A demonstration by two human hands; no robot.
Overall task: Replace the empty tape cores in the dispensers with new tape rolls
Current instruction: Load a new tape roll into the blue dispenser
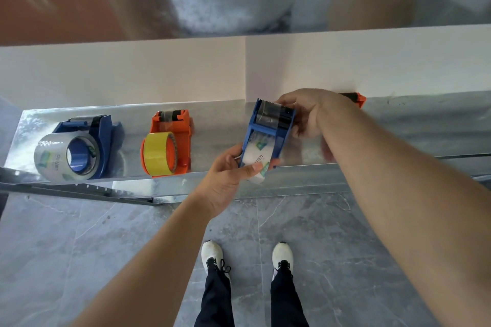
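I hold a blue tape dispenser above the front edge of the metal shelf. A clear tape roll sits in it. My left hand grips the roll end from below, thumb across the roll. My right hand grips the dispenser's head by the cutter, where clear tape lies over the roller. On the shelf's left stands a second blue dispenser with a clear roll. An orange dispenser with a yellow roll stands in the middle.
Another orange dispenser peeks out behind my right wrist against the white wall. A metal rail slants below the shelf at left. My feet in white shoes stand on grey tiles.
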